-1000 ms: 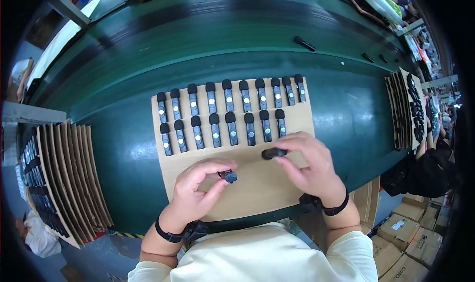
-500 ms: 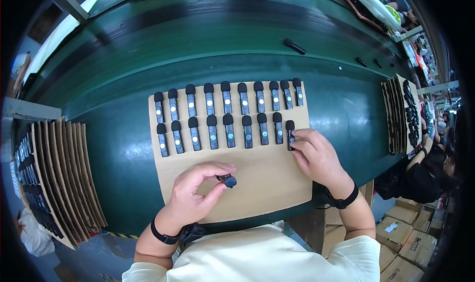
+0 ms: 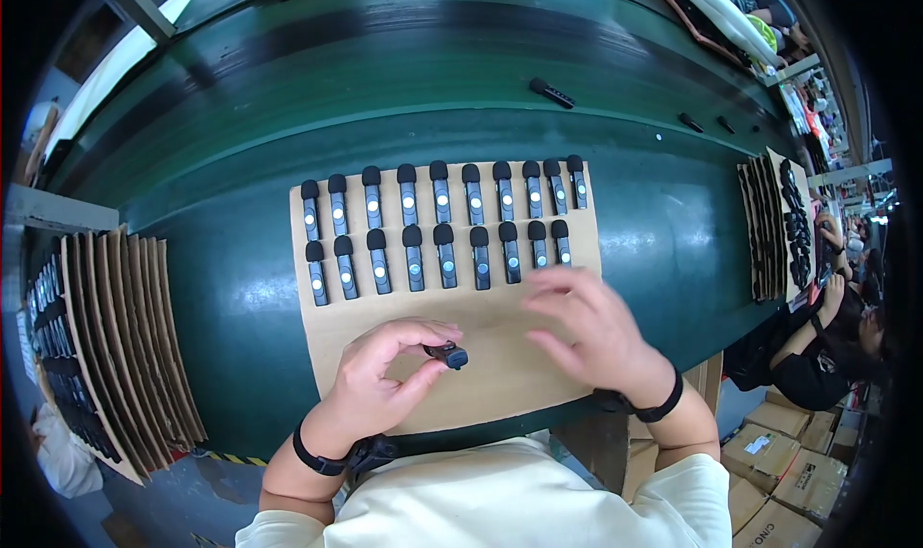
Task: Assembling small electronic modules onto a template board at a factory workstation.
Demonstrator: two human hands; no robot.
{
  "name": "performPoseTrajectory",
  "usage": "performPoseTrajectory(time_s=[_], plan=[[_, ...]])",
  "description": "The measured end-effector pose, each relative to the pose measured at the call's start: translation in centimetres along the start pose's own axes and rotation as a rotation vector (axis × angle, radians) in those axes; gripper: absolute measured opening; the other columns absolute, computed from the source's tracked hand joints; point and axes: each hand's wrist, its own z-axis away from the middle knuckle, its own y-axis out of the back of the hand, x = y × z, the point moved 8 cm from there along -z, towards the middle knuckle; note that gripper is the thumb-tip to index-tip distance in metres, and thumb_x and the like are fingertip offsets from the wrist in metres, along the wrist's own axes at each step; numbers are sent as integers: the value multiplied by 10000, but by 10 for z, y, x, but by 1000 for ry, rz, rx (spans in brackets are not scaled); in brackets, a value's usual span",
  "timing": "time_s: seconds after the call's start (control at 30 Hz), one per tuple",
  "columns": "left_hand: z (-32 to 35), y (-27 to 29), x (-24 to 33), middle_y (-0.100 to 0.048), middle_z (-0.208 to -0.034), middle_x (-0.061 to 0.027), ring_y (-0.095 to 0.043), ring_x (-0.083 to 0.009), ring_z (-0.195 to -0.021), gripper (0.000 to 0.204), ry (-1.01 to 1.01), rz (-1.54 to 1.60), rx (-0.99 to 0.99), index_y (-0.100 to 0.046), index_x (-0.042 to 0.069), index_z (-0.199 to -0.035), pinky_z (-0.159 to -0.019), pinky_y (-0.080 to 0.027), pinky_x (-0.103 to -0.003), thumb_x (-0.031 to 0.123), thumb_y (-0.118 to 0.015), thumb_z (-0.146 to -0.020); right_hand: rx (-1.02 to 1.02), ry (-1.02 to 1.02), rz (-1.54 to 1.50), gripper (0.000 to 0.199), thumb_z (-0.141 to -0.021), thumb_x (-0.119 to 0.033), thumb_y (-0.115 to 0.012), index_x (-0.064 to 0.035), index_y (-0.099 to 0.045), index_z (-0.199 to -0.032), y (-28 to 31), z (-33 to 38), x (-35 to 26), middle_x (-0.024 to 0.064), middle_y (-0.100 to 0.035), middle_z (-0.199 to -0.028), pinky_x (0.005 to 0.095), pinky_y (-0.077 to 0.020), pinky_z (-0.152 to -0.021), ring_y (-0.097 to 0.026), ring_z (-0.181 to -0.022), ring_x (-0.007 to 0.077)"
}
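A small black oblong device (image 3: 448, 355) sits pinched between the thumb and fingertips of the left hand (image 3: 380, 389), low over the near middle of a flat brown cardboard sheet (image 3: 500, 356). Its long axis runs roughly left to right, the free end pointing right toward the right hand (image 3: 586, 332), which is near it but not touching. The left hand is curled, palm down, wrist at the sheet's near edge. The right hand hovers blurred over the sheet with fingers spread and loose, holding nothing, just near of the right end of the second row. Two rows of matching black devices with pale dots (image 3: 442, 226) lie across the far half of the sheet, each lengthwise near to far. The sheet rests on a dark green table (image 3: 231, 288). Stacked cardboard sheets (image 3: 120, 336) stand at the far left.
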Motion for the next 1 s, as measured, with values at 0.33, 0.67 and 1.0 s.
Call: performPoseTrajectory(time_s=[0.33, 0.67, 1.0], plan=[[0, -5, 3, -683, -1066, -151, -694, -251, -944, 295, 23, -193, -61, -598, 14, -1032, -762, -578, -327, -21, -743, -778, 78, 84, -472, 361, -757, -14, -745, -17, -620, -1096, -29, -9, -30, 128, -665, -1042, 349, -534, -790, -656, -921, 290], [0, -25, -5, -662, -1102, -105, -614, -310, -1023, 330, 60, -557, -366, -629, 49, -1038, -885, -506, -385, 155, -785, -768, 247, -101, -86, 276, -743, 72, -675, -11, -600, -995, 38, 19, 40, 150, -671, -1019, 361, -534, -782, -659, -895, 299], [0, -24, -9, -650, -1130, -99, -588, -314, -1077, 319, 129, -503, -396, -633, 46, -1028, -943, -472, -391, 161, -776, -766, -20, -87, 277, 219, -737, 29, -705, -33, -594, -916, 18, 47, 58, 121, -612, -1117, 382, -525, -782, -625, -960, 319]])
